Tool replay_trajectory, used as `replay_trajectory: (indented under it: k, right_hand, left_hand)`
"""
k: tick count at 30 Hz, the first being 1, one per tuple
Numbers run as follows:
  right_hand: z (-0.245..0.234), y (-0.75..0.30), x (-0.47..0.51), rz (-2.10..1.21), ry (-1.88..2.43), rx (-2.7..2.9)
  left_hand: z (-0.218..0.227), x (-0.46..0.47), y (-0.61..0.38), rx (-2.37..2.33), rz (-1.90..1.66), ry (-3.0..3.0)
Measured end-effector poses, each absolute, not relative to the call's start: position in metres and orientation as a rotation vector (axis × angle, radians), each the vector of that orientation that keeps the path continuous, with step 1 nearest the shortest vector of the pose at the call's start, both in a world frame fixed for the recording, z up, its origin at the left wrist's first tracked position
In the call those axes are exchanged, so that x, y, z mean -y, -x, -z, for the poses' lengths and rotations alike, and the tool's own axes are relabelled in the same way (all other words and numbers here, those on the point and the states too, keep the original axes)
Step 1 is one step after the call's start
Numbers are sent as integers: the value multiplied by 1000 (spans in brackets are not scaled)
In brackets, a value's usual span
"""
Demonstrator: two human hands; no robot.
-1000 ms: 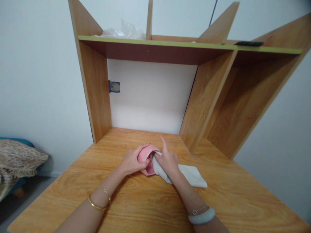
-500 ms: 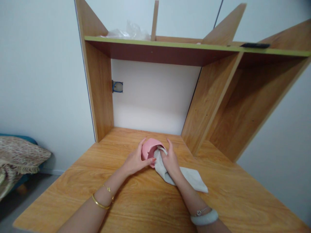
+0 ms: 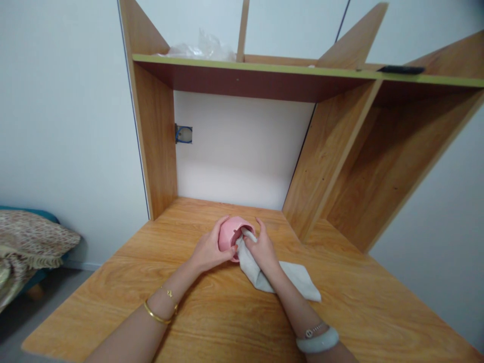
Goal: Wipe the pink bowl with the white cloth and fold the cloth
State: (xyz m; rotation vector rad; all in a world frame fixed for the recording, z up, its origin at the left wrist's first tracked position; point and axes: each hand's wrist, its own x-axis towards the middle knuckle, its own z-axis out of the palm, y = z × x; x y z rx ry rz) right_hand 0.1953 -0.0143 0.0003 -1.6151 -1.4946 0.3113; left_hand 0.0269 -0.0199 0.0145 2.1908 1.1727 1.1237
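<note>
My left hand wraps round a small pink bowl, held tilted on its side just above the wooden desk. My right hand grips one end of a white cloth and presses it into the bowl's opening. The rest of the cloth trails to the right and lies flat on the desk. Both hands are closed on what they hold.
A wooden hutch with a green-edged shelf rises behind the desk. Crumpled clear plastic and a dark flat object lie on the shelf. A wall socket shows at the back. A patterned blanket lies at far left.
The bowl has turned in my left hand, from lying low to tilted with its opening toward my right hand. My right hand's fingers have curled tighter on the cloth against the bowl.
</note>
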Motion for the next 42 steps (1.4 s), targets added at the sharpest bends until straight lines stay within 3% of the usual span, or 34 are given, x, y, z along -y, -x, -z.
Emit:
replay_trajectory:
  k: [7,19,28,42]
  right_hand:
    - [-15,-194,23,-139,1870,1615]
    - [-23,-189,33,106,1900,1784]
    - [-8,-194,21,-270,1664,1697]
    - [11,-202,7,-360,1495,1380]
  left_hand:
    - [-18,21,-26,-1131,-1111,-2238]
    - [-22,16,-21,-1029,-1021,-2268]
    - [-21,18,-21,-1049,-1024,-2271]
    - [-3,9,-27,-978,-1091,-2081]
